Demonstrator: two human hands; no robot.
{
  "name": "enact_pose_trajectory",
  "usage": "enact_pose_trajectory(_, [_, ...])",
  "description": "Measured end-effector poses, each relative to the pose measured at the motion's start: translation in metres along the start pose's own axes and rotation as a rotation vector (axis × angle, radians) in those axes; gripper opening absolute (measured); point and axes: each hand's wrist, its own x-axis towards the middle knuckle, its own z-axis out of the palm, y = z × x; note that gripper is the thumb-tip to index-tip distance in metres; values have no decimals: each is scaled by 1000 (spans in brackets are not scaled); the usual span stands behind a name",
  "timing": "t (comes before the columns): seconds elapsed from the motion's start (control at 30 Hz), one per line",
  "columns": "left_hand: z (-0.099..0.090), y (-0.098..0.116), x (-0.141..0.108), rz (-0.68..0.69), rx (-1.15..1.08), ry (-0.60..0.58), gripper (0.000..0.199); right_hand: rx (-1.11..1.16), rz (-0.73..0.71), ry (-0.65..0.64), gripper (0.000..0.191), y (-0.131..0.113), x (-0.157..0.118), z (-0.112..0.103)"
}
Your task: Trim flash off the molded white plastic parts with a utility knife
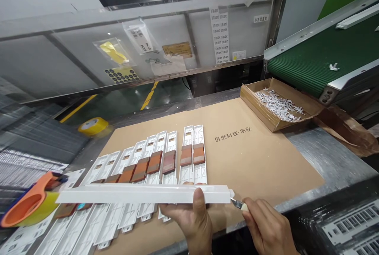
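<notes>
A long white plastic strip lies level across the lower middle of the view, in my left hand, thumb on its front face and fingers beneath and behind. My right hand is closed on a small knife with a pale handle; its metal tip meets the strip's right end, by a small white tab. Behind and below the strip, several white plastic pieces with brown blocks across them lie side by side on brown cardboard.
An open carton of white scraps stands at the back right, beside a green conveyor. Yellow tape sits back left. Orange and yellow scoops are at the left edge. Dark trays occupy the lower right.
</notes>
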Motion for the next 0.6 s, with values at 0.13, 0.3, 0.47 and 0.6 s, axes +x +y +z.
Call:
enact_pose_trajectory(0.13, [1, -1, 0, 3, -2, 9, 79, 3, 2, 8, 18, 0, 0, 0])
enact_pose_trajectory(0.3, [0, -2, 1, 27, 7, 12, 73, -10, 9, 10, 20, 0, -1, 0])
enact_pose_trajectory(0.47, [-1, -4, 1, 37, 21, 5, 75, -38, 1, 16, 20, 0, 1, 0])
enact_pose_trajectory(0.6, [-6, -7, 4, 10, 24, 8, 74, -96, 32, 59, 22, 5, 5, -2])
